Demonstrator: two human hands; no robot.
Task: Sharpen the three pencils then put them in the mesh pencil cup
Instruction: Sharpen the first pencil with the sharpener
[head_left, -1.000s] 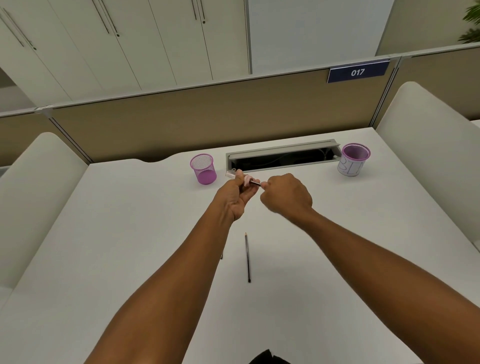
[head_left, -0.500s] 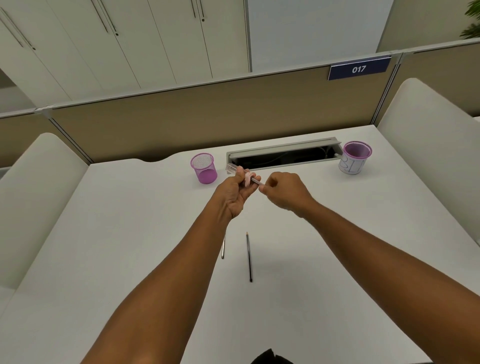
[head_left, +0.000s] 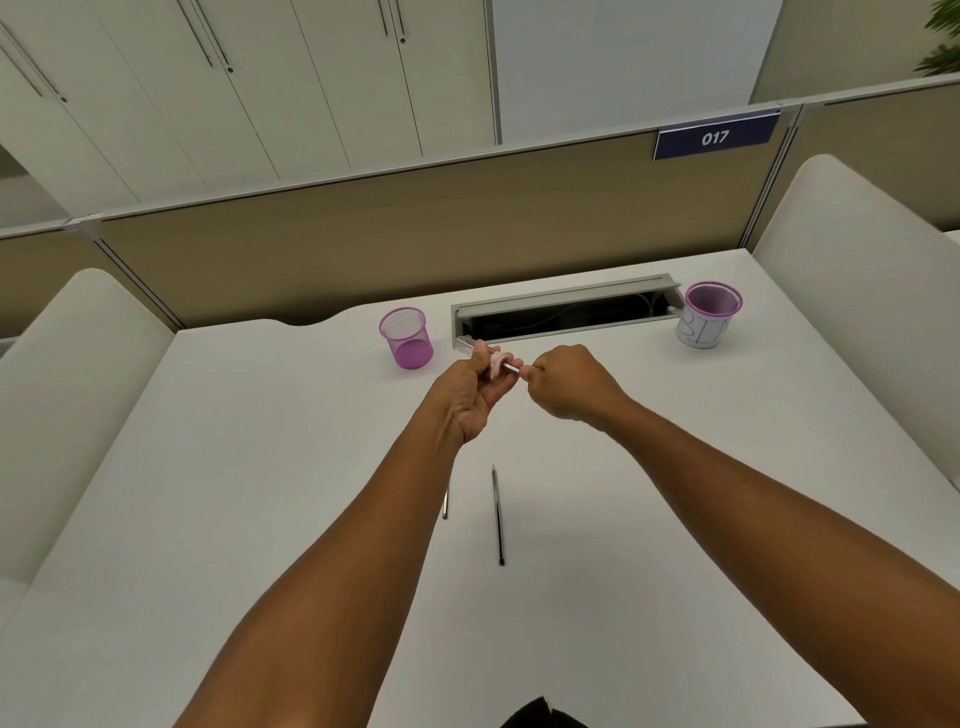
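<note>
White desk (head_left: 675, 519), wide bare margins around both pencils (head_left: 497, 514).

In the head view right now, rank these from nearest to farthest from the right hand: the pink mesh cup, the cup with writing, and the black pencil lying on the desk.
From the right hand:
1. Black pencil, toward the viewer, and pink mesh cup, to the left: too close to call.
2. Cup with writing, far right.

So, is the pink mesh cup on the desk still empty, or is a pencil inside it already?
Empty. The mesh cup stands upright with nothing sticking out, and its bottom shows bare through the open top.
</note>
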